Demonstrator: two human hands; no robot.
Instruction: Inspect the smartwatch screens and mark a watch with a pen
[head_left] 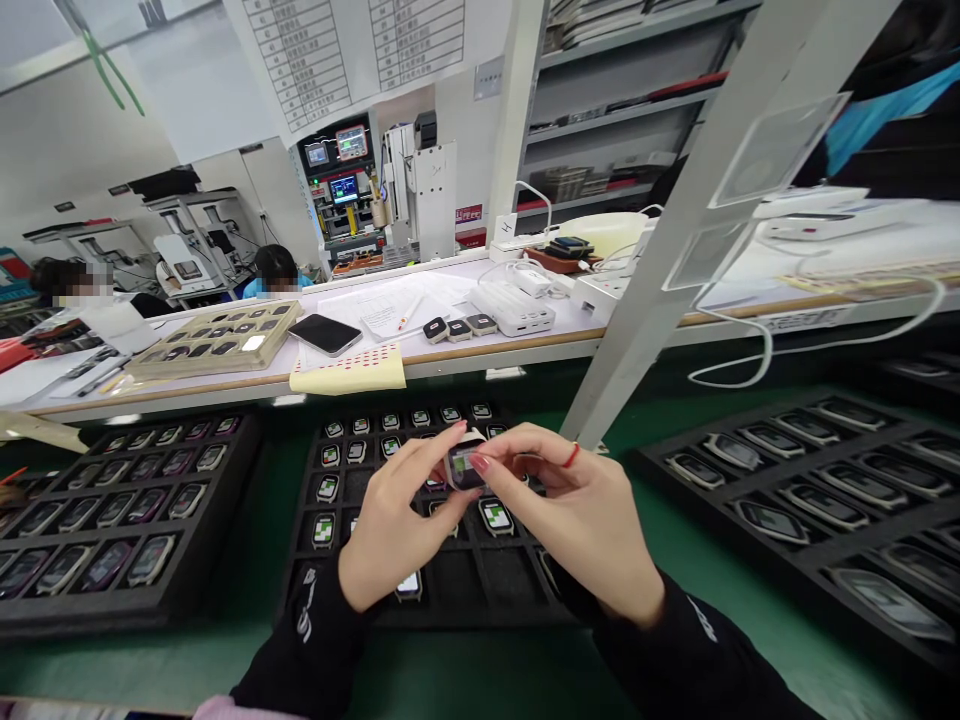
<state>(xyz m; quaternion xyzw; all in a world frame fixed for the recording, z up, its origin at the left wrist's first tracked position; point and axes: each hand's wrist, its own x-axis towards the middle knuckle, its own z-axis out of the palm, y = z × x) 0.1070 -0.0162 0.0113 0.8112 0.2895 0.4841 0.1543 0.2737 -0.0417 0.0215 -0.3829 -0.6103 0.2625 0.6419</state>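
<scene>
Between my two hands, above the middle foam tray [442, 612], I hold a smartwatch case [461, 462] with no strap visible. The fingers of my left hand [401, 510] pinch its left side. My right hand [574, 505] grips the other side, the thumb lying across the screen. A patch of green shows on that screen. In the black tray below, several watch cases sit in square pockets, many with lit green-and-white screens, such as one watch [496, 516] close to my right hand. Several front pockets hold nothing, and my hands hide part of the tray.
More black foam trays of watches lie on the green bench, one left tray [217, 560] and one right tray [652, 462]. A slanted metal post [637, 340] rises at right. On the shelf are a phone [325, 334], three small dark-faced devices [459, 328] and a white charger block [517, 310].
</scene>
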